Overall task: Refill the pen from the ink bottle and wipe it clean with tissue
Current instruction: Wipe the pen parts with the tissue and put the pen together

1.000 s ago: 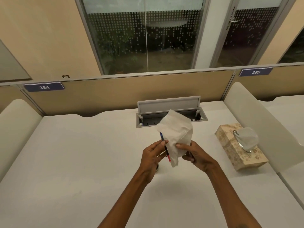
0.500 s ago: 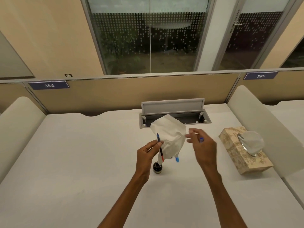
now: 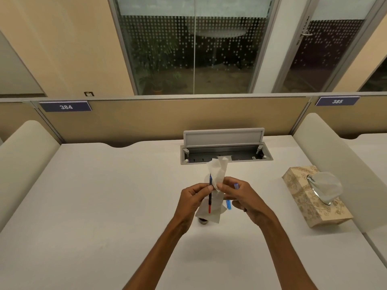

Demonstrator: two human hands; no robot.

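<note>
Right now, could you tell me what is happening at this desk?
A person is wiping a pen with tissue. The left hand holds the thin pen part upright, while the right hand pinches the white tissue against it and also holds a blue piece. The ink bottle stands on the desk below, mostly hidden. A tissue box sits to the right.

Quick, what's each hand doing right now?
Left hand: closed on the pen refill.
Right hand: pinching the tissue, blue pen piece in its fingers.
</note>
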